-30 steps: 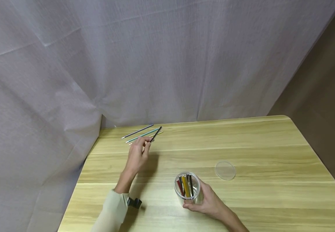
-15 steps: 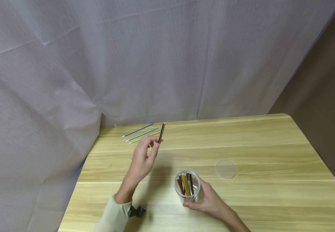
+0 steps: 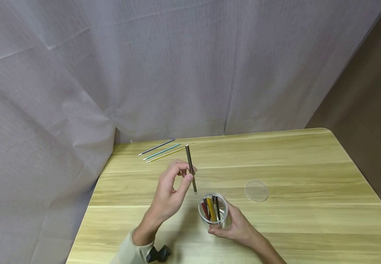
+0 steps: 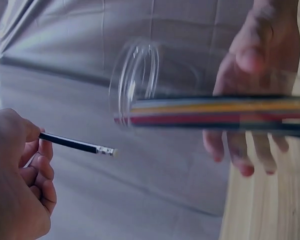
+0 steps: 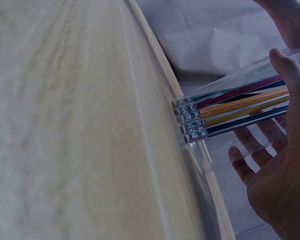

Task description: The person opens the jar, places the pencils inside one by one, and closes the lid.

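Pinching a black pencil (image 3: 189, 157) in the left hand (image 3: 170, 194), thumb and fingers clamped on its shaft, eraser end pointing down, just outside the mouth of the jar (image 4: 140, 62) and clear of its rim. Clasping that jar firmly in the right hand (image 3: 238, 227), thumb on one side of the wall, fingers around the other. Inside the jar: a bunch of pencils (image 3: 211, 209), red, yellow and black among them, eraser ends at the bottom. Beyond the jar and to its left, flat on the table (image 3: 292, 168): blue pencil (image 3: 156, 146), green pencil (image 3: 162, 151), yellow pencil (image 3: 166, 154). Right of the jar: a clear disc (image 3: 256, 191). Well beyond the jar: a grey curtain (image 3: 177, 73).
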Tool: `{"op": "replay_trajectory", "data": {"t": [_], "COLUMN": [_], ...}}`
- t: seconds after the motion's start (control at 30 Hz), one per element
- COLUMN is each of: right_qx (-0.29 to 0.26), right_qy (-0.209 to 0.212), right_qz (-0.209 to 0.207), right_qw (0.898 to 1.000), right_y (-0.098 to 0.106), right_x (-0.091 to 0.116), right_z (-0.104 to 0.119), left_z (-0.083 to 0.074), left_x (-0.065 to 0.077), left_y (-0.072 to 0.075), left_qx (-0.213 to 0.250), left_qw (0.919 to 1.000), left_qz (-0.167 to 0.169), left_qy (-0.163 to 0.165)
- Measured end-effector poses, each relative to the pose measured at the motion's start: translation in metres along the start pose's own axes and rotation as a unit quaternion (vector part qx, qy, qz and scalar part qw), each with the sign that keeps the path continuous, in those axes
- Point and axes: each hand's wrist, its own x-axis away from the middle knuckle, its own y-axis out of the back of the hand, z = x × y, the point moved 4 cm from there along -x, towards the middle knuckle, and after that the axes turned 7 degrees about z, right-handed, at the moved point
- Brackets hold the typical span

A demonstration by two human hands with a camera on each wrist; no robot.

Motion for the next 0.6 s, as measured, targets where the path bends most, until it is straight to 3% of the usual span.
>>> {"op": "replay_trajectory", "data": {"t": [0.6], "right_qx": [0.0], "right_qy": [-0.008], "right_qz": [0.001], "right_qw": [1.0], "right_y": [0.0], "right_x": [0.0], "right_z": [0.0], "left_z": [-0.024], "left_x": [0.009], "left_y": [-0.013], "left_qx": [0.022], "left_qw": [0.9989], "left_qz": [0.017], "left_qy": [-0.037]}}
